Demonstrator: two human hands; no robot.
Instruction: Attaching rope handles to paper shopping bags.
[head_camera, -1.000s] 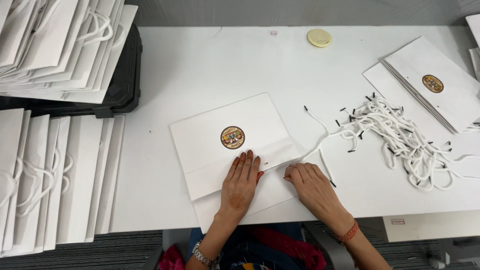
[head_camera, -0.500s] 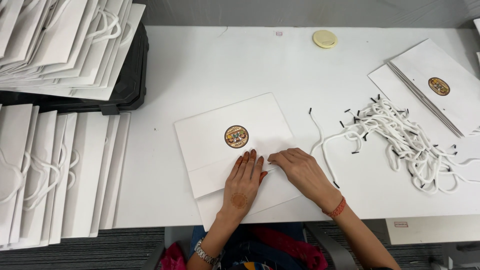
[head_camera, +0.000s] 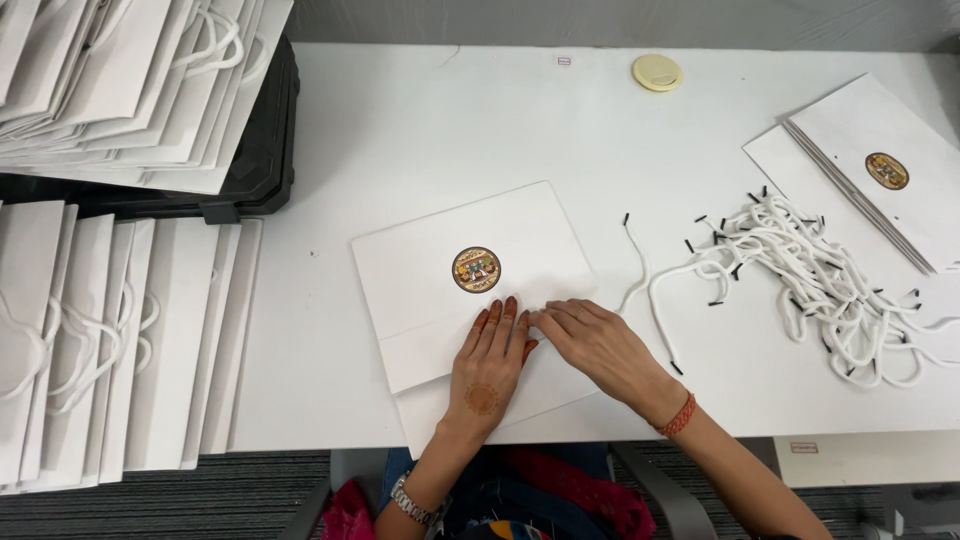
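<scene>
At the table's near edge, I had both hands on a flat white paper bag (head_camera: 470, 290).
Left hand (head_camera: 490, 360) lay flat, fingers spread, pinning the fold; right hand (head_camera: 600, 345) pinched its edge shut. I judged creasing underway; cords (head_camera: 820, 270) waited right.

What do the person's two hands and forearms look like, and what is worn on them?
Both forearms are bare, without sleeves. The left hand has a round henna pattern on its back, reddish-stained fingertips, and a silver metal wristwatch. The right hand has an orange-red thread band at the wrist.
</scene>
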